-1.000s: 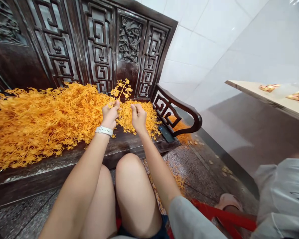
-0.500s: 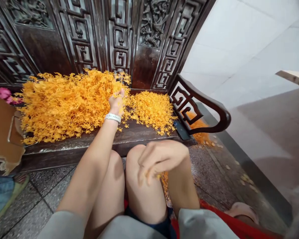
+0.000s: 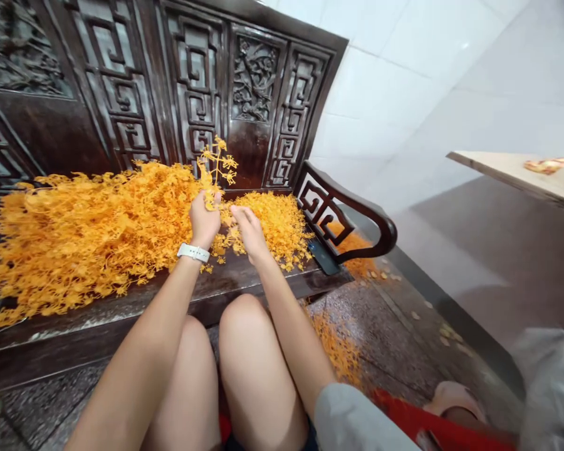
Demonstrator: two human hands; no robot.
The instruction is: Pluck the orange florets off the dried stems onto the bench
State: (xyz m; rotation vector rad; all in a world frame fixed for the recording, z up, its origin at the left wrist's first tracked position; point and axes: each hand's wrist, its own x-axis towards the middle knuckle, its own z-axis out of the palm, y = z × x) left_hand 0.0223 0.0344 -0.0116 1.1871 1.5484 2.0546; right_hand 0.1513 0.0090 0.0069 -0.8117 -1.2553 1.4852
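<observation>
My left hand [image 3: 205, 219], with a pale watch on its wrist, is closed around a yellow flower sprig [image 3: 219, 164] that stands upright above the fingers. Close beside it on the right, my right hand [image 3: 249, 230] has its fingertips pressed together near the sprig's lower part; what they pinch is too small to make out. A large heap of yellow-orange plastic flowers [image 3: 89, 232] lies left of my hands on the dark wooden bench [image 3: 122, 313]. Behind my right hand is a smaller pile of yellow flower pieces [image 3: 282, 225].
The bench has a carved back and a curved armrest [image 3: 388, 232]. A dark phone [image 3: 324, 255] lies beside the armrest. Orange pieces [image 3: 336, 344] are scattered on the floor. At the right, a board edge [image 3: 512, 178] juts in. A pink shoe [image 3: 455, 401] is at lower right.
My right hand has moved from above my knee up to the sprig beside my left hand. My left hand has lifted a sprig clear of the heap. The view has shifted right.
</observation>
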